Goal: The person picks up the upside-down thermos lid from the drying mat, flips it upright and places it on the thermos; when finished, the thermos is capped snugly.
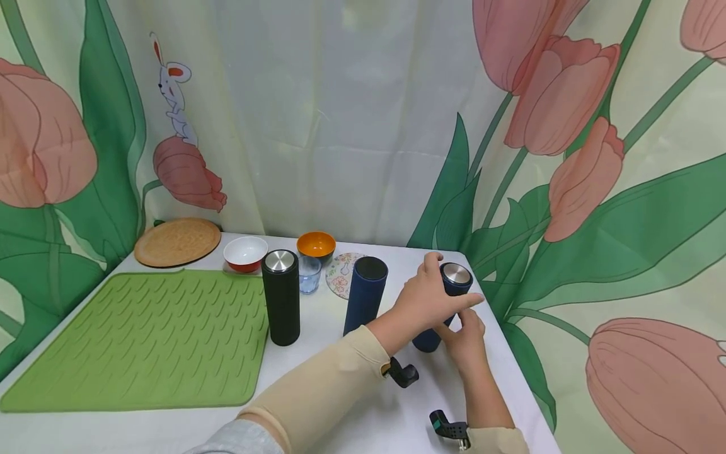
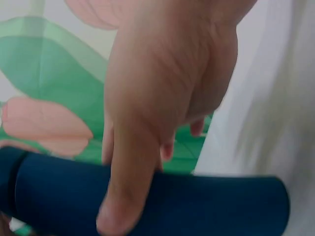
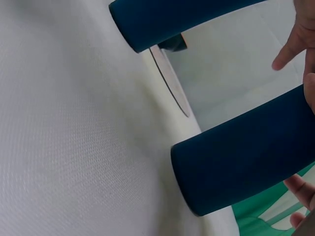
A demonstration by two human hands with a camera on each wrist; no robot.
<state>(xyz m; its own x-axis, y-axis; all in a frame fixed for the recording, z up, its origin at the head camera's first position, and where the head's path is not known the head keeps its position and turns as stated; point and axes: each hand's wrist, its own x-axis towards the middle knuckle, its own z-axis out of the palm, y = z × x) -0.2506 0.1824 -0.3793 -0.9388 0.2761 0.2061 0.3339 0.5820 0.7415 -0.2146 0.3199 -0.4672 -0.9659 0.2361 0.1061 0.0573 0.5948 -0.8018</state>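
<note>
A dark blue flask (image 1: pixel 428 342) with a silver-topped lid stands near the table's right edge, between my two hands. My left hand (image 1: pixel 422 299) comes across from the left and holds it; in the left wrist view the thumb (image 2: pixel 125 196) lies over the flask, with the other fingers behind. On the near side my right hand (image 1: pixel 467 337) grips it, thumb and fingers on opposite sides. A second blue flask (image 1: pixel 363 296) with a dark top is upright to the left. Farther left is a black flask (image 1: pixel 282 302) with a silver top.
A large green mat (image 1: pixel 147 340) covers the table's left part. Along the back are a round wooden board (image 1: pixel 178 243), a white-and-red bowl (image 1: pixel 245 252), an orange bowl (image 1: pixel 316 243), a clear glass (image 1: pixel 309 277) and a flowered round mat (image 1: pixel 339 277). A tulip-print curtain (image 1: pixel 340 126) hangs behind.
</note>
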